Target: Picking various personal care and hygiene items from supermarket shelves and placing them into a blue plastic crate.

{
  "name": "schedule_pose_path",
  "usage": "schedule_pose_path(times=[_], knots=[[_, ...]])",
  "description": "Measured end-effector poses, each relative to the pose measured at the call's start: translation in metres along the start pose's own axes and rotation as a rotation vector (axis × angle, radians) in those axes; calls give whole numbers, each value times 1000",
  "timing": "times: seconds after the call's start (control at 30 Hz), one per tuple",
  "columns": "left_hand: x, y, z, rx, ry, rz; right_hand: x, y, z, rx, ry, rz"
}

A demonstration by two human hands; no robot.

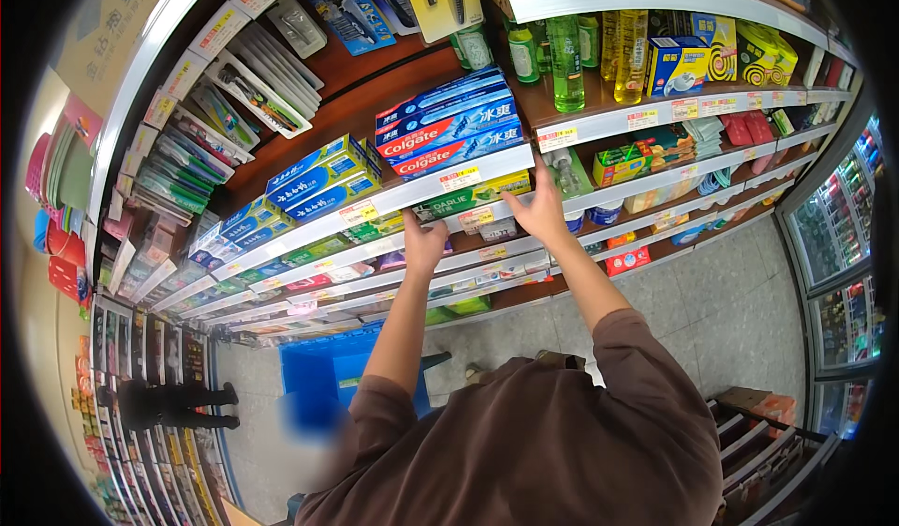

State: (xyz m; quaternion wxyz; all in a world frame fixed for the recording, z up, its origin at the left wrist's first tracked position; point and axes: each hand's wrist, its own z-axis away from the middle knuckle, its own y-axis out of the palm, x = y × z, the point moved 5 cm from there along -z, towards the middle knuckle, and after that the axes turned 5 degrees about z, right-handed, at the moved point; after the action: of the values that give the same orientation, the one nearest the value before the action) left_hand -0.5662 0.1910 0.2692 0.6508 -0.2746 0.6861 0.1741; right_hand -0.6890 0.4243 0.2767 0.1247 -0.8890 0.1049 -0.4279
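Both of my hands are at a store shelf, at the two ends of a green and yellow Darlie toothpaste box (456, 203). My left hand (424, 246) is at the box's left end, its fingers partly hidden under the shelf above. At the right end is my right hand (539, 210), its thumb on the yellow part and its fingers along the shelf edge. How firmly either hand grips is unclear. Just above, red and blue Colgate boxes (449, 139) lie stacked on the upper shelf, with blue and yellow toothpaste boxes (316, 178) to their left.
Price-tagged metal shelf edges (372, 206) run across in front. Hanging toothbrush packs (260, 94) are upper left, green and yellow bottles (566, 62) upper right. A blue plastic crate (309, 371) stands below at left; another person (168, 404) is farther left. Glass-door coolers (836, 245) line the right.
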Motion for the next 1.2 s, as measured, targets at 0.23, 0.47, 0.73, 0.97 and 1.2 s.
schedule_pose_path(times=[0.23, 0.47, 0.73, 0.97, 1.2], knots=[[-13, 5, 1, -58, -110, 147, -1, 5, -9, 118, 139, -52], [-10, 6, -4, -4, -71, 152, 0, 0, -15, 98, 182, -166], [-9, 2, -2, 36, -71, 149, -6, 5, -8, 91, 154, -44], [-27, -29, 68, 99, 15, -197, 34, -6, 49, -172, -70, 8], [153, -171, 196, 618, -230, -762, 35, 48, 246, 609, 87, 83]])
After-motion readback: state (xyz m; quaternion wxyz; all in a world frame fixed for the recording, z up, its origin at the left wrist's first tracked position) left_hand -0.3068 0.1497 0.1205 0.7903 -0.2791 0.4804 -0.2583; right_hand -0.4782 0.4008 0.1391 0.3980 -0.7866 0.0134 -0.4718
